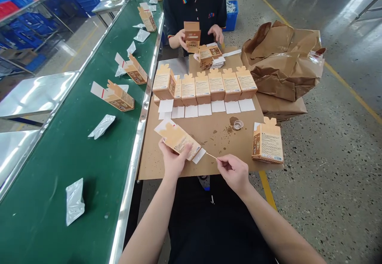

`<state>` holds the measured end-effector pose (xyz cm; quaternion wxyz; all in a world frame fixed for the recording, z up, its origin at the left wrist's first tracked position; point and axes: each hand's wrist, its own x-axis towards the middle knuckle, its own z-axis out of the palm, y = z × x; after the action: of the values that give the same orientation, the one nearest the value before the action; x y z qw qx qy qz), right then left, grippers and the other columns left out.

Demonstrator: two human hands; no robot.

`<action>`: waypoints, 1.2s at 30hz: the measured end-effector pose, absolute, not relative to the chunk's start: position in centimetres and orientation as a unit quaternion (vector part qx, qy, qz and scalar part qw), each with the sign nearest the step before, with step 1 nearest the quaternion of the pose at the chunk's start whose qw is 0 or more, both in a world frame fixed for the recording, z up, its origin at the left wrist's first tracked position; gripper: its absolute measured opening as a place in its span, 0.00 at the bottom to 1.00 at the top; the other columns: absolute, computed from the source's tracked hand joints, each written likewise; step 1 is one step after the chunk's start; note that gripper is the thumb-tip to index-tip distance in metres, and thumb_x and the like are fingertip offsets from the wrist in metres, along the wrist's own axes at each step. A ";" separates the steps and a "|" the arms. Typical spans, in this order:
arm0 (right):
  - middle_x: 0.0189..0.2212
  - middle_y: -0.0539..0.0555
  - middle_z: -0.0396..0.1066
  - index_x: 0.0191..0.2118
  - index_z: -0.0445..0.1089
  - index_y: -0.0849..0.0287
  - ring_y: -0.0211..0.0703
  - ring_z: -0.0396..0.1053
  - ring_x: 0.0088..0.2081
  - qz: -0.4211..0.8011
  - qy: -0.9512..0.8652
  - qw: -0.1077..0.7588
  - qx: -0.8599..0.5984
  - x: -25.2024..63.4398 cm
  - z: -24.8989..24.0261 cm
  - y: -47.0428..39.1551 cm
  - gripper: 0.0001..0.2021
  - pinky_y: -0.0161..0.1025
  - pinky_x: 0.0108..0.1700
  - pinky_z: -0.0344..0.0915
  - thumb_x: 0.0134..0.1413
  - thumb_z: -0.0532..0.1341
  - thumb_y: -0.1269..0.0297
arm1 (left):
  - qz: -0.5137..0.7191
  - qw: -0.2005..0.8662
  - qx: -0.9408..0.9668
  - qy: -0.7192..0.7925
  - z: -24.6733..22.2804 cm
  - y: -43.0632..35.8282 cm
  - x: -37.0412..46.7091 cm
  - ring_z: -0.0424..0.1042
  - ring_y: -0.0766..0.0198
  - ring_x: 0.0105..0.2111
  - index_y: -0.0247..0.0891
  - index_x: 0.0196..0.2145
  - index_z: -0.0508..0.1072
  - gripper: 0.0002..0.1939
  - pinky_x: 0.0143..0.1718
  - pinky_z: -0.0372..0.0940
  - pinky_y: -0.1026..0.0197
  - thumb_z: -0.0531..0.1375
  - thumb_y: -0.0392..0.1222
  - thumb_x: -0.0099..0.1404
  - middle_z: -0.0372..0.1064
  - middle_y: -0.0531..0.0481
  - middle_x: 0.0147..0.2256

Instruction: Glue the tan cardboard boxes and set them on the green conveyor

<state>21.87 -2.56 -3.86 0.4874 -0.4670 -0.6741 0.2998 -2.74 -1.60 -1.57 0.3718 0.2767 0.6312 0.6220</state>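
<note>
My left hand (174, 156) grips a brown and cream cardboard box (179, 138), tilted above the cardboard-covered table. A white flap (199, 156) sticks out from the box's lower right end. Pinched in my right hand (234, 171) is a thin wooden stick (211, 155), whose far tip is at that flap. Whether the tip touches the flap, I cannot tell. Beyond my hands, several similar boxes (217, 83) stand in a row with white flaps folded out toward me. To the right, a single box (267, 141) stands near the table edge. A small clear cup (238, 125) sits by brown stains.
A green conveyor belt (98, 152) with a metal rail runs along the left, carrying silver pouches (75, 201) and open boxes (115, 97). Across the table a co-worker (195, 13) holds a box (192, 36) beside stacked flat cartons (210, 55). Crumpled brown paper (283, 61) lies at right.
</note>
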 end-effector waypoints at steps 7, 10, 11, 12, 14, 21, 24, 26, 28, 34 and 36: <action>0.29 0.50 0.84 0.38 0.84 0.48 0.43 0.79 0.27 0.288 -0.652 0.504 -0.489 24.0 -3.0 -4.2 0.14 0.41 0.31 0.83 0.82 0.70 0.61 | 0.562 0.295 0.339 0.695 -1.5 -4.1 1.3 0.86 0.37 0.62 0.49 0.62 0.69 0.50 0.66 0.83 0.38 0.91 0.58 0.53 0.82 0.40 0.59; 0.29 0.50 0.85 0.39 0.83 0.46 0.45 0.79 0.27 0.288 -0.647 0.517 -0.480 24.6 -2.6 -4.8 0.12 0.42 0.32 0.83 0.82 0.70 0.63 | 0.538 0.298 0.344 0.710 -1.6 -4.5 1.8 0.87 0.37 0.59 0.51 0.58 0.69 0.44 0.63 0.83 0.36 0.90 0.58 0.56 0.83 0.40 0.56; 0.29 0.50 0.85 0.39 0.83 0.46 0.46 0.79 0.27 0.288 -0.646 0.519 -0.480 24.8 -2.5 -4.9 0.12 0.43 0.31 0.83 0.82 0.70 0.63 | 0.531 0.293 0.347 0.715 -1.8 -4.5 1.7 0.87 0.37 0.58 0.51 0.58 0.69 0.43 0.62 0.83 0.36 0.89 0.58 0.57 0.83 0.40 0.55; 0.29 0.50 0.85 0.39 0.83 0.46 0.46 0.79 0.26 0.288 -0.645 0.518 -0.482 24.9 -2.4 -5.1 0.12 0.43 0.31 0.82 0.82 0.70 0.63 | 0.527 0.285 0.351 0.719 -2.0 -4.6 1.6 0.87 0.38 0.58 0.51 0.57 0.69 0.42 0.62 0.84 0.36 0.89 0.58 0.58 0.83 0.41 0.55; 0.27 0.50 0.84 0.38 0.83 0.46 0.47 0.79 0.25 0.284 -0.645 0.520 -0.483 25.1 -2.1 -5.3 0.13 0.43 0.29 0.82 0.82 0.70 0.61 | 0.525 0.259 0.359 0.727 -2.7 -4.7 1.1 0.88 0.38 0.57 0.50 0.57 0.69 0.43 0.61 0.84 0.36 0.89 0.58 0.56 0.83 0.41 0.54; 0.25 0.48 0.82 0.37 0.84 0.42 0.51 0.79 0.21 0.266 -0.635 0.548 -0.475 25.6 -1.8 -5.4 0.12 0.47 0.23 0.81 0.77 0.71 0.64 | 0.593 0.209 0.365 0.686 -5.6 -4.3 0.5 0.88 0.31 0.58 0.54 0.55 0.74 0.44 0.63 0.83 0.27 0.92 0.60 0.50 0.85 0.40 0.53; 0.24 0.49 0.83 0.35 0.85 0.44 0.52 0.80 0.20 0.267 -0.628 0.548 -0.484 26.0 -2.0 -5.4 0.12 0.47 0.23 0.81 0.76 0.72 0.63 | 0.613 0.206 0.441 0.622 -5.8 -3.6 0.3 0.86 0.29 0.62 0.54 0.50 0.77 0.38 0.72 0.76 0.18 0.92 0.57 0.51 0.85 0.40 0.56; 0.24 0.50 0.83 0.35 0.85 0.45 0.52 0.80 0.21 0.273 -0.617 0.547 -0.495 26.4 -2.0 -5.6 0.12 0.46 0.23 0.81 0.75 0.72 0.62 | 0.617 0.190 0.471 0.601 -5.4 -3.1 -0.7 0.85 0.29 0.63 0.52 0.47 0.77 0.36 0.75 0.73 0.17 0.91 0.56 0.50 0.85 0.42 0.55; 0.24 0.51 0.84 0.35 0.86 0.47 0.51 0.81 0.21 0.283 -0.603 0.549 -0.505 26.7 -1.8 -5.9 0.11 0.45 0.24 0.81 0.74 0.73 0.62 | 0.629 0.139 0.446 0.622 -4.7 -2.8 -2.6 0.84 0.30 0.63 0.52 0.49 0.76 0.38 0.75 0.73 0.19 0.91 0.57 0.50 0.83 0.42 0.56; 0.25 0.51 0.84 0.37 0.87 0.47 0.50 0.80 0.20 0.319 -0.594 0.554 -0.489 26.6 -0.8 -7.0 0.09 0.45 0.22 0.80 0.73 0.74 0.64 | 0.648 0.043 0.304 0.697 -2.4 -3.8 -9.4 0.81 0.32 0.67 0.51 0.60 0.65 0.53 0.75 0.76 0.20 0.90 0.66 0.52 0.75 0.42 0.63; 0.24 0.50 0.83 0.37 0.87 0.47 0.50 0.80 0.20 0.321 -0.601 0.557 -0.475 26.1 -0.6 -7.2 0.09 0.45 0.22 0.79 0.73 0.73 0.65 | 0.640 0.079 0.310 0.699 -2.3 -4.7 -10.5 0.81 0.34 0.68 0.52 0.60 0.66 0.52 0.75 0.77 0.23 0.92 0.64 0.52 0.76 0.43 0.62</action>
<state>26.15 -7.17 -0.63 0.5565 -0.4751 -0.6013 0.3210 -10.49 -4.66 -2.31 0.0793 0.3096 0.6986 0.6401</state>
